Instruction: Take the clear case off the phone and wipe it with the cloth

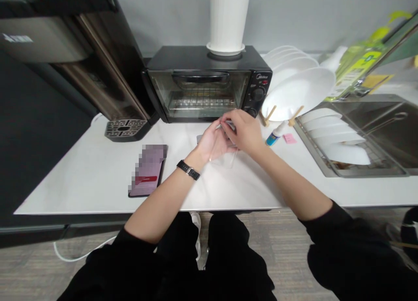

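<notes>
My left hand [210,142], palm turned up and a black watch strap at its wrist, supports a clear, flat plastic piece [225,161]. The sheet-like piece hangs below the palm, over the counter; its exact kind is hard to make out. Coming from the right, my right hand [244,129] pinches at the upper end of it, close to the left fingertips. The fingers hide most of that end. Beside the right wrist stands a small blue bottle with a white cap [274,135], next to a pink paper note [289,138].
A black toaster oven [202,59] stands behind the hands, with a white pot [228,20] on top. To the left are a phone [148,170] and a drink machine [126,129]. White plates [298,85] stand in a rack near the sink [365,172].
</notes>
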`<state>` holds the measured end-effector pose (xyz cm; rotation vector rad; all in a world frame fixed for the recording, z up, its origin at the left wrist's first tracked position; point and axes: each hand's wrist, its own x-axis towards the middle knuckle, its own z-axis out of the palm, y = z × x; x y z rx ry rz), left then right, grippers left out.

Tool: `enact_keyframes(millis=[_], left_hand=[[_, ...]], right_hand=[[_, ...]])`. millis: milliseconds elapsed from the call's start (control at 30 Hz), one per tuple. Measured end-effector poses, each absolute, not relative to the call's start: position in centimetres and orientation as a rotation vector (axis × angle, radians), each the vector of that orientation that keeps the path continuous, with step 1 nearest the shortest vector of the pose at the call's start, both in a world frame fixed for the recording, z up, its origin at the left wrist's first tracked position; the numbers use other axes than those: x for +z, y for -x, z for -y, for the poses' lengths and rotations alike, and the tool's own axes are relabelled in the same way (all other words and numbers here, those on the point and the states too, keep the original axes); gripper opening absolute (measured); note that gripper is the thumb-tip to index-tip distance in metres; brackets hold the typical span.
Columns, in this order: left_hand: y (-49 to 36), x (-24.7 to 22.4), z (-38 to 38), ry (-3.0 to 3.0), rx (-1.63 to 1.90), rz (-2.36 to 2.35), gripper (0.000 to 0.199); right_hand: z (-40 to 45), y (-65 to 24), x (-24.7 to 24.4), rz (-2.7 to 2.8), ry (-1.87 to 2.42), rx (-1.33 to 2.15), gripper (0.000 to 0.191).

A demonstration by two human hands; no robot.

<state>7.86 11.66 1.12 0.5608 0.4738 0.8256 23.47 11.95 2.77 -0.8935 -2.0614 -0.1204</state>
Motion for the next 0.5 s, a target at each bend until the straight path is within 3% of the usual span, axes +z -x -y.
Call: enact_keyframes(millis=[167, 500], left_hand=[[-7.8, 1.3, -11.7, -0.443, 0.941, -0.461, 0.049], [-8.1, 1.0, -11.2, -0.692, 1.041, -0.513, 0.064]], right_hand=[[-12.5, -24.1, 0.3, 2.181, 0.731, -0.058, 0.030], [-12.1, -23.8, 0.1, 2.188, 0.629, 0.146, 0.027]])
